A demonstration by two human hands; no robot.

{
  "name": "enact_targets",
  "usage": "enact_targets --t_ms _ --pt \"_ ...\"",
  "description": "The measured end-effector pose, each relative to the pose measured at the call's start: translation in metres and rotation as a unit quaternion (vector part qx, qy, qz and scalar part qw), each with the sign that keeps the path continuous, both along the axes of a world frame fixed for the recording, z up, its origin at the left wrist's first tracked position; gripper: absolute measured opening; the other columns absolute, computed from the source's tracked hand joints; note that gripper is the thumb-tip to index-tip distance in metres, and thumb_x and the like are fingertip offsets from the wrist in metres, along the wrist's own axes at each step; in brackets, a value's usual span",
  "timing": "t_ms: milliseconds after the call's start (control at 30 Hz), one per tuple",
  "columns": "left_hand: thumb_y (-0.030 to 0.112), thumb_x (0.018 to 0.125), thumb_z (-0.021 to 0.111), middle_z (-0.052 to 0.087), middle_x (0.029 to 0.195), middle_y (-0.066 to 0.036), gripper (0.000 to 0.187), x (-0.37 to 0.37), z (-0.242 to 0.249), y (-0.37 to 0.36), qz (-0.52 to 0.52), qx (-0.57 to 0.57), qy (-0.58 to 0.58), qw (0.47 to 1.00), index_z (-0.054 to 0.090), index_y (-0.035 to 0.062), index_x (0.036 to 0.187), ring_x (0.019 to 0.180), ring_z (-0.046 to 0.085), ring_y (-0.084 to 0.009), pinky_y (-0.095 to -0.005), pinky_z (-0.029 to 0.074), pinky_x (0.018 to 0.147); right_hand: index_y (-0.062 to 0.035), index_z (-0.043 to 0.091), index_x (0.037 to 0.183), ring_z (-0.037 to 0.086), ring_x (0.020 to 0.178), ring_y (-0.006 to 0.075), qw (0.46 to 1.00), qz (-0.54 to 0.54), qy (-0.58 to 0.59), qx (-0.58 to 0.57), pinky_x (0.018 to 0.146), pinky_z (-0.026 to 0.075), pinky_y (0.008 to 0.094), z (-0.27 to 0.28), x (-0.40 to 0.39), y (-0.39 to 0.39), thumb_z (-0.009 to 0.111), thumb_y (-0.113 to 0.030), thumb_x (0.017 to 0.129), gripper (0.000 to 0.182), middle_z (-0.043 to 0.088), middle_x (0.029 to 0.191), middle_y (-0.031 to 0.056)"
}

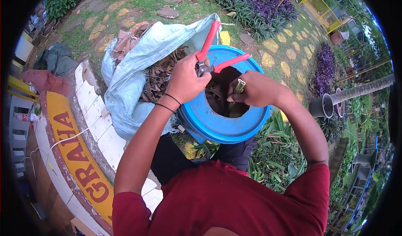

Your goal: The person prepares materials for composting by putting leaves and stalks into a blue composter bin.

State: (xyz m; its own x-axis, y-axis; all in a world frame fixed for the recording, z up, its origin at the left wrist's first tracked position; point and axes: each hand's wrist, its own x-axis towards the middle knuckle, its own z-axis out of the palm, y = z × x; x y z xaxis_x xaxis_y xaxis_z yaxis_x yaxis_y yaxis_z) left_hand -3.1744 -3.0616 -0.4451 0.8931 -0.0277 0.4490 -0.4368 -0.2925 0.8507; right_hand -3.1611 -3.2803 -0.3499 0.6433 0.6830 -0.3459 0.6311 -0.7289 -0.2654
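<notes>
My left hand [185,80] is closed around the blade end of red-handled pruning shears [207,42] above the left side of a blue drum [222,129]. The shears' two handles are spread, one pointing up and the other to the right. Over the drum's round opening, my right hand [258,89] grips a small bundle of cut green stems [238,87]. Their pale cut ends stick up past my fingers, and the lower parts hang into the opening. Dry brown leaves show inside the drum.
A pale blue woven sack [125,91] of dry leaves [157,79] leans against the drum's left. Green plants [272,148] grow at its right. Left is a low wall with a yellow lettered panel [79,156]. Stepping stones [268,60] cross the grass behind.
</notes>
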Motion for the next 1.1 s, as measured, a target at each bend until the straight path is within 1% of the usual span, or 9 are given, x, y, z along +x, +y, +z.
enact_targets --t_ms 33,100,200,400,567,733,933,1000,1100 --pt "0.007 0.073 0.066 0.062 0.080 -0.013 0.025 -0.001 0.000 -0.001 -0.004 -0.003 0.002 1.000 0.058 0.0014 0.096 0.068 0.061 -0.0304 -0.0391 0.049 0.066 -0.0108 0.073 0.091 0.065 0.079 0.0362 1.000 -0.004 0.002 -0.003 0.070 0.051 0.0451 0.012 -0.003 -0.003 0.072 -0.023 0.084 0.014 0.068 0.077 0.0157" --pt "0.004 0.077 0.065 0.057 0.077 -0.004 0.021 -0.002 0.005 0.001 -0.004 0.003 0.015 1.000 0.056 0.0011 0.096 0.068 0.052 -0.0093 -0.0277 0.046 0.064 -0.0107 0.073 0.090 0.065 0.078 0.0356 0.992 0.008 -0.123 0.010 0.069 0.051 0.0451 0.027 -0.006 -0.006 0.071 -0.020 0.085 0.011 0.068 0.078 0.0149" --pt "0.006 0.073 0.065 0.060 0.078 -0.013 0.023 -0.003 0.005 0.000 -0.004 -0.009 0.019 1.000 0.057 0.0009 0.094 0.066 0.060 -0.0279 -0.0369 0.048 0.064 -0.0107 0.073 0.089 0.065 0.078 0.0362 0.998 -0.032 -0.042 0.039 0.070 0.051 0.0459 0.021 -0.005 0.004 0.072 -0.022 0.084 0.013 0.068 0.078 0.0156" --pt "0.005 0.074 0.065 0.060 0.078 -0.013 0.022 -0.001 0.002 0.000 -0.004 0.008 0.004 1.000 0.057 0.0011 0.094 0.066 0.059 -0.0279 -0.0367 0.048 0.064 -0.0068 0.071 0.090 0.066 0.085 0.0371 0.995 0.021 0.028 -0.096 0.077 0.052 0.0480 -0.060 -0.001 0.010 0.072 -0.032 0.084 0.026 0.069 0.082 0.0178" --pt "0.005 0.074 0.065 0.061 0.078 -0.012 0.021 0.000 0.001 -0.001 -0.005 -0.012 0.011 1.000 0.057 0.0013 0.093 0.067 0.060 -0.0249 -0.0356 0.049 0.065 -0.0040 0.073 0.096 0.068 0.076 0.0215 0.977 0.034 0.098 0.184 0.072 0.052 0.0359 0.038 -0.001 0.009 0.070 -0.019 0.090 0.016 0.071 0.080 0.0133" --pt "0.005 0.074 0.066 0.060 0.075 -0.009 0.020 -0.001 0.004 0.000 0.002 -0.008 0.038 0.999 0.058 0.0017 0.092 0.065 0.060 -0.0191 -0.0333 0.049 0.065 -0.0015 0.073 0.096 0.070 0.080 0.0207 0.987 0.006 0.014 0.161 0.075 0.054 0.0334 0.082 -0.005 -0.001 0.070 -0.016 0.090 0.016 0.072 0.085 0.0115" --pt "0.004 0.074 0.066 0.059 0.073 -0.007 0.019 -0.002 0.005 -0.001 -0.005 -0.031 0.049 0.998 0.058 0.0020 0.091 0.063 0.057 -0.0157 -0.0314 0.048 0.063 -0.0041 0.072 0.094 0.066 0.079 0.0337 0.997 0.023 0.079 -0.002 0.072 0.051 0.0389 -0.028 0.012 0.001 0.069 -0.017 0.087 0.014 0.070 0.085 0.0181" --pt "0.000 0.078 0.063 0.050 0.074 0.003 0.017 -0.001 0.004 -0.001 -0.014 -0.013 0.034 0.999 0.055 0.0028 0.093 0.065 0.044 -0.0029 -0.0226 0.040 0.059 -0.0036 0.070 0.090 0.067 0.080 0.0344 0.988 0.051 0.148 0.012 0.074 0.051 0.0430 -0.078 0.005 -0.003 0.070 -0.016 0.086 0.014 0.068 0.077 0.0181" --pt "0.000 0.078 0.063 0.050 0.074 0.003 0.018 0.001 0.001 0.001 -0.027 -0.047 0.040 0.998 0.054 0.0029 0.094 0.065 0.044 -0.0030 -0.0224 0.040 0.060 -0.0031 0.070 0.089 0.066 0.073 0.0257 0.958 -0.006 0.239 0.157 0.071 0.051 0.0391 -0.046 -0.007 0.014 0.069 -0.017 0.088 0.014 0.067 0.074 0.0134"
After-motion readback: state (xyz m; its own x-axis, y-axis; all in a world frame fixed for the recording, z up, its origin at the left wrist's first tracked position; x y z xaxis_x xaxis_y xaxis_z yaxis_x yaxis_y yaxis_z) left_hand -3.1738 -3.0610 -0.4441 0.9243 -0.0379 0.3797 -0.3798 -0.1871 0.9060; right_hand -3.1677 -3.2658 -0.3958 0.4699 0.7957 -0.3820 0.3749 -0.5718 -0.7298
